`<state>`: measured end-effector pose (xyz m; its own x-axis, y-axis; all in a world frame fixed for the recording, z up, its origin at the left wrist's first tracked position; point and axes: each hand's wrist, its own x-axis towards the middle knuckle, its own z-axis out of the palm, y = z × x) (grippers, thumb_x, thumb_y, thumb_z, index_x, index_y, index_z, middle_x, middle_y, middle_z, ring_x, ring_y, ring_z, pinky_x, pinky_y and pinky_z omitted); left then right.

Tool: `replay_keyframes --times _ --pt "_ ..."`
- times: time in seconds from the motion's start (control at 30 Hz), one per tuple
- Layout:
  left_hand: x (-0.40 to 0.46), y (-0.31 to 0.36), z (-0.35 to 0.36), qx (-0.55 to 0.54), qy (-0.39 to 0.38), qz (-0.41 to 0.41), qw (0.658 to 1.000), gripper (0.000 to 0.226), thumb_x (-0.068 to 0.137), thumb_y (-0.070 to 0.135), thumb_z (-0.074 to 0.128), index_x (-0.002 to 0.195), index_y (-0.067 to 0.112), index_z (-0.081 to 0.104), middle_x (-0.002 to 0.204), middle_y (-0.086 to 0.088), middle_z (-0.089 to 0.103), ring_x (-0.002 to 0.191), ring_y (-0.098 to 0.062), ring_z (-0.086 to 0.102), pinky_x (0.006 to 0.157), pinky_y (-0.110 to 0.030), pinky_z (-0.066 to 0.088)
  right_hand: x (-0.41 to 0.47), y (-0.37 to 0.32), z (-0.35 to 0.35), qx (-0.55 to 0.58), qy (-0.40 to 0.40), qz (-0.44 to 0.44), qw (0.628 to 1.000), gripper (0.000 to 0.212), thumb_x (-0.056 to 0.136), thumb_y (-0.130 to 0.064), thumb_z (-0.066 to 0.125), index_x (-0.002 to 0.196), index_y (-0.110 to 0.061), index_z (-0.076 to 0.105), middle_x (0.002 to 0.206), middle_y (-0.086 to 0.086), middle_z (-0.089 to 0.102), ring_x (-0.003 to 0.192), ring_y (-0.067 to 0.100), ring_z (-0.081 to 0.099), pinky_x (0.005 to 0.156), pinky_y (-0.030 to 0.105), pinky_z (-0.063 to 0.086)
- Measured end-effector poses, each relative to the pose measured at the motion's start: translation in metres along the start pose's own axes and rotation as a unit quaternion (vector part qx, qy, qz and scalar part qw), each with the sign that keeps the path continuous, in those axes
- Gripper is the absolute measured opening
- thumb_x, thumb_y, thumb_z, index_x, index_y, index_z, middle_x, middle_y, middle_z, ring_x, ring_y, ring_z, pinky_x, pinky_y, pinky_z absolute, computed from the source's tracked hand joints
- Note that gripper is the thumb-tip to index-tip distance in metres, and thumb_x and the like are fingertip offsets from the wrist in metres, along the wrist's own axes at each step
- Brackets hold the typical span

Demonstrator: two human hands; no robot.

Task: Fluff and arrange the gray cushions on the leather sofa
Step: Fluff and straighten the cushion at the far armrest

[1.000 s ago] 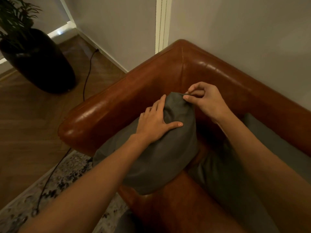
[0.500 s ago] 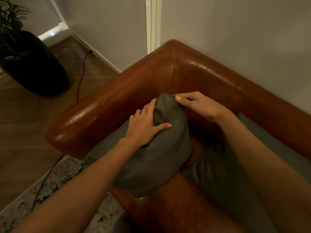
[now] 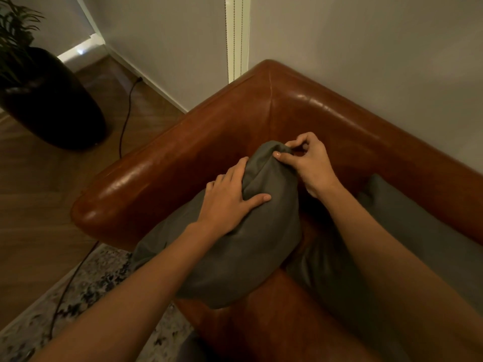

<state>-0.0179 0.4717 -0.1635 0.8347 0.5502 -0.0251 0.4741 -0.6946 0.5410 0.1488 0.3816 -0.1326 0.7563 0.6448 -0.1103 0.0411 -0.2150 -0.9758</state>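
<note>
A gray cushion (image 3: 251,239) leans in the corner of the brown leather sofa (image 3: 308,105), against its left armrest. My left hand (image 3: 230,202) lies flat on the cushion's upper left side, fingers curled over its edge. My right hand (image 3: 305,163) pinches the cushion's top corner between thumb and fingers. A second gray cushion (image 3: 423,231) lies along the sofa back to the right, partly hidden by my right forearm.
A dark round plant pot (image 3: 49,100) stands on the wood floor at the left. A black cable (image 3: 125,118) runs from the wall down past the armrest onto a patterned rug (image 3: 86,280). Grey walls meet right behind the sofa corner.
My right hand went from flat fingers on the cushion's top to a closed pinch on its corner. My left hand stays pressed on the cushion. The view shifted slightly.
</note>
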Motion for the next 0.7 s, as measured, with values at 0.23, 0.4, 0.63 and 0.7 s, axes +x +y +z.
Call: replay_keyframes --times 0.23,0.4,0.63,0.7 --pt "0.006 -0.005 -0.001 0.0 -0.019 -0.001 1.0 0.094 0.079 0.075 0.051 0.152 0.027 0.015 0.153 0.005 0.032 0.129 -0.025 0.041 0.103 -0.044 0.029 0.017 -0.005 -0.012 0.077 -0.166 0.154 0.971 0.028 0.096 -0.042 0.053 0.107 -0.024 0.072 0.117 -0.008 0.066 0.118 0.01 0.055 0.099 0.029 0.041" --pt "0.011 -0.008 -0.007 -0.021 -0.034 0.012 0.999 0.089 0.08 0.077 0.048 0.15 0.03 0.019 0.148 0.006 0.042 0.126 -0.021 0.048 0.104 -0.046 0.037 0.026 -0.001 -0.008 0.023 -0.085 0.031 0.996 0.023 0.093 -0.032 0.063 0.085 -0.013 0.074 0.093 -0.002 0.073 0.099 0.01 0.067 0.09 0.031 0.05" --pt "-0.004 -0.028 -0.034 -0.002 -0.117 -0.007 0.993 0.095 0.079 0.076 0.049 0.154 0.028 0.014 0.158 0.004 0.026 0.141 -0.018 0.031 0.114 -0.044 0.03 0.041 0.023 0.0 0.089 0.114 0.072 0.987 0.031 0.095 -0.038 0.059 0.075 -0.016 0.067 0.089 0.003 0.069 0.095 0.017 0.066 0.088 0.032 0.053" --pt "-0.019 -0.044 -0.042 0.024 -0.146 -0.022 0.989 0.101 0.074 0.081 0.049 0.153 0.036 0.005 0.161 0.01 0.015 0.144 -0.016 0.023 0.116 -0.044 0.026 0.045 0.023 0.004 0.039 0.13 0.071 0.988 0.036 0.1 -0.041 0.049 0.074 -0.018 0.059 0.082 -0.003 0.061 0.082 0.01 0.06 0.076 0.025 0.048"
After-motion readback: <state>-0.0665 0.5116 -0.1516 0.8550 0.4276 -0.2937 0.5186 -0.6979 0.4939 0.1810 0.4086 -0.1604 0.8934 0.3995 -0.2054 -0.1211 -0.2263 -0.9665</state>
